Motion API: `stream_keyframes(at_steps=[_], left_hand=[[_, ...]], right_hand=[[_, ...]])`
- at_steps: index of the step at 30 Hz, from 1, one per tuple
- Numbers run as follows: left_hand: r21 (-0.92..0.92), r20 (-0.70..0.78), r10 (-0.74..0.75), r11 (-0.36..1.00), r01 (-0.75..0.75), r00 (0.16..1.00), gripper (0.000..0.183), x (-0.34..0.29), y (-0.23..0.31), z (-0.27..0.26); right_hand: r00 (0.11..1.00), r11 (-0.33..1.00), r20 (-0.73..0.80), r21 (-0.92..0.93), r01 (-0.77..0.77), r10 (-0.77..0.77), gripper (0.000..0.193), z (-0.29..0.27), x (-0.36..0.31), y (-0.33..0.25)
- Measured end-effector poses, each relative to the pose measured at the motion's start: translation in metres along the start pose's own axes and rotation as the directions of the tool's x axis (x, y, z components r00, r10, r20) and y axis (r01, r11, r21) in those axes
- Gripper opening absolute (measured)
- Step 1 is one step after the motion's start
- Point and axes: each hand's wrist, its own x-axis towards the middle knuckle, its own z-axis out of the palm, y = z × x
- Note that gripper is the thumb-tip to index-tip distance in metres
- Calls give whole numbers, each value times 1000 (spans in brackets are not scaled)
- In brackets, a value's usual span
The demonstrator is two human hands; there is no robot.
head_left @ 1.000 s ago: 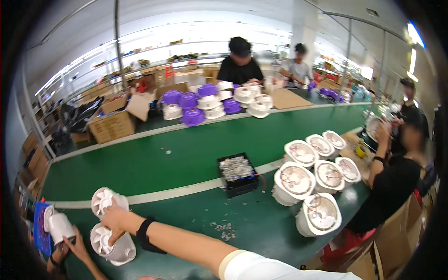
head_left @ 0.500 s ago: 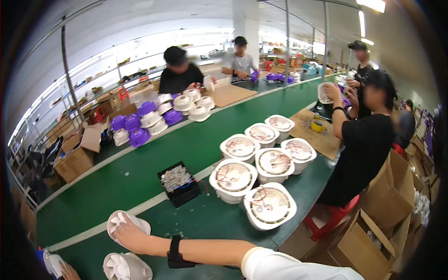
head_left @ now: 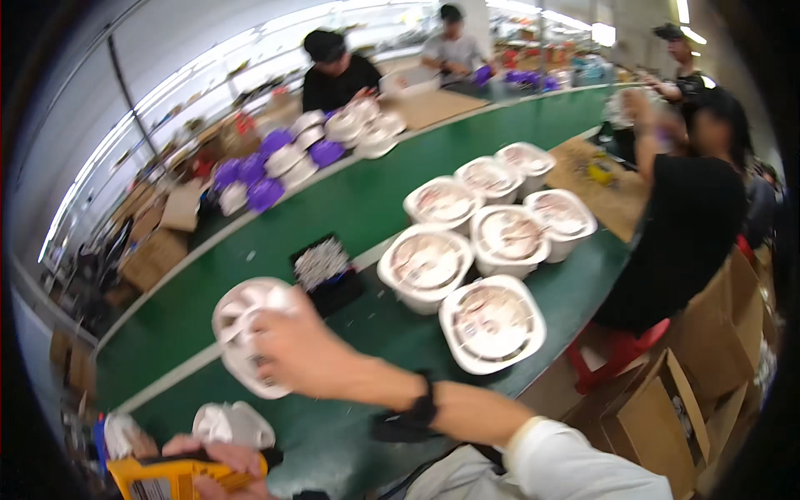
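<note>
The right hand's fingers grip a white fan housing near the tabletop's far edge, the left hand's a yellow tool, apparently a carrying step calling for steadiness.

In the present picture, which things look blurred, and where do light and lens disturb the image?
Head view: right hand and the white fan part it holds look smeared, probably from motion; head view: ceiling lights glare white, the far edge of the green surface curves, corners go black.
</note>
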Motion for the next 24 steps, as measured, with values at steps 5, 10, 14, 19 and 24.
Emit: stream_keyframes(at_steps=[5, 10, 14, 19, 24], left_hand=[[-14, 136, -36, 999, 38, 990, 62, 20, 1, 10], [-59, 174, -65, 995, 76, 983, 57, 24, -14, 24], [-42, 164, -131, 989, 140, 978, 61, 19, -27, 29], [-18, 146, -160, 986, 165, 976, 63, 15, -35, 29], [-58, 174, -209, 973, 221, 962, 66, 20, -38, 44]], right_hand=[[983, 991, 176, -134, -20, 43, 24, -73, -73, -25], [950, 954, 292, -300, -22, 114, 23, -89, -117, -27], [919, 925, 349, -377, -40, 182, 26, -97, -136, -30], [927, 951, 342, -307, -43, 153, 33, -75, -154, -38], [973, 981, 207, -182, -62, 100, 41, -62, -141, -15]])
